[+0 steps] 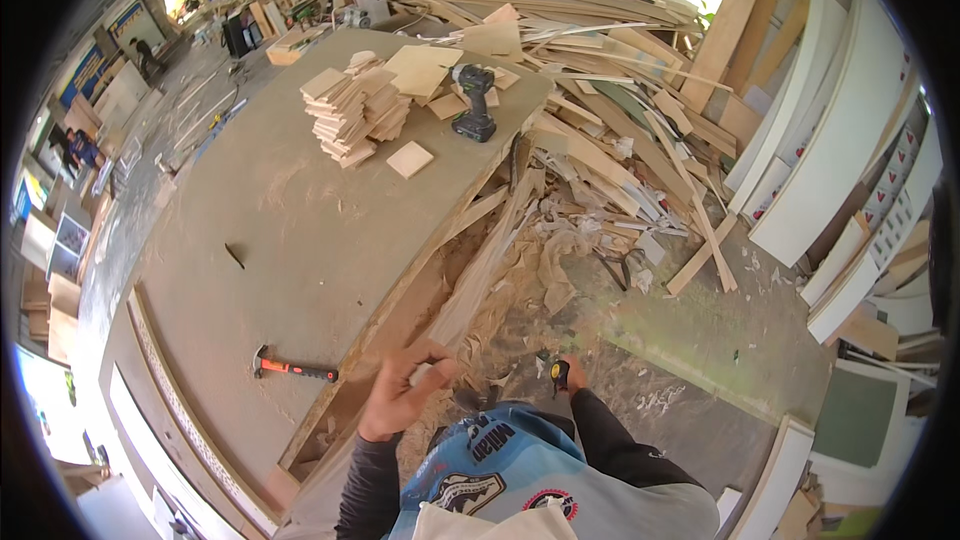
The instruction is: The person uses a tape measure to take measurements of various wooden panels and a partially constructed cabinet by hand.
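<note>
My left hand (408, 392) is raised by the near edge of the big brown work table (270, 250). Its thumb and fingers curl together around a small pale spot that I cannot make out. Lower and to the right, over the littered floor, my right hand (576, 377) is closed on a black-and-yellow hand tool (559, 374); its exact kind does not show. A claw hammer (295, 370) with an orange-and-black handle lies on the table, left of my left hand. Farther off, a dark cordless drill (474, 105) stands upright beside stacked thin wooden pieces (355, 110).
One square wooden piece (410, 159) lies apart from the stack. A small dark strip (234, 256) rests mid-table. Scrap wood (600, 60) is heaped beyond the table and to the right. White panels (835, 150) lean at far right. Other people (84, 148) are far left.
</note>
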A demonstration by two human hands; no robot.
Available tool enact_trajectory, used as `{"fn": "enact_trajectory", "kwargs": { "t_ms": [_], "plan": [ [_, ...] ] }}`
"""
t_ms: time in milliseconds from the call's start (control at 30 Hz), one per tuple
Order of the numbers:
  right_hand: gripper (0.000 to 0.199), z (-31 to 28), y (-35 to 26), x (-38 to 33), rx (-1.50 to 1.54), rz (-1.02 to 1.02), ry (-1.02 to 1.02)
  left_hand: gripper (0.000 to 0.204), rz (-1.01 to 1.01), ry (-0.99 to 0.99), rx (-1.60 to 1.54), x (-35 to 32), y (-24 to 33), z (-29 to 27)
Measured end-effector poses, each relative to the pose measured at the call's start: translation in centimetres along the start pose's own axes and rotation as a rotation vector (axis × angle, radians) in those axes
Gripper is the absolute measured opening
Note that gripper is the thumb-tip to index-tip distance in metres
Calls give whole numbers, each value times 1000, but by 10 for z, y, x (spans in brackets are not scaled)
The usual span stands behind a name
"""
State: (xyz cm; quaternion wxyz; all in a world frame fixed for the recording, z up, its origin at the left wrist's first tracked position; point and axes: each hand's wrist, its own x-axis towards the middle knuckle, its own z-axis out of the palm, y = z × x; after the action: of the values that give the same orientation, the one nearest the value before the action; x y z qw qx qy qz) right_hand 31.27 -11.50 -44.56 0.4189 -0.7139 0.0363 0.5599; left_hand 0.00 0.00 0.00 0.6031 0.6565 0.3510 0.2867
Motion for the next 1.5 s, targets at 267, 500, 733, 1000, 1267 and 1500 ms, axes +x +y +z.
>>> {"fn": "enact_trajectory", "kwargs": {
  "t_ms": [267,500,733,1000,1267,1500],
  "plan": [
    [53,-46,-39,-79,150,-107,-199,20,-239,-177,-89,-19,-95,81],
    [42,-58,-60,-155,-103,-405,-534,29,-288,-243,-31,-47,-118,147],
    [55,-75,-60,-286,-132,-652,-527,41,-511,-242,-418,-73,-142,222],
    [68,-151,-53,-293,-159,-911,-320,42,-660,-339,-648,-54,-123,272],
    [52,-292,-84,-278,-478,-1026,-32,42,-439,-592,-200,28,-123,402],
    [43,-437,-96,-259,-462,-1031,236,32,-195,-954,93,117,-110,562]
  ]
}}
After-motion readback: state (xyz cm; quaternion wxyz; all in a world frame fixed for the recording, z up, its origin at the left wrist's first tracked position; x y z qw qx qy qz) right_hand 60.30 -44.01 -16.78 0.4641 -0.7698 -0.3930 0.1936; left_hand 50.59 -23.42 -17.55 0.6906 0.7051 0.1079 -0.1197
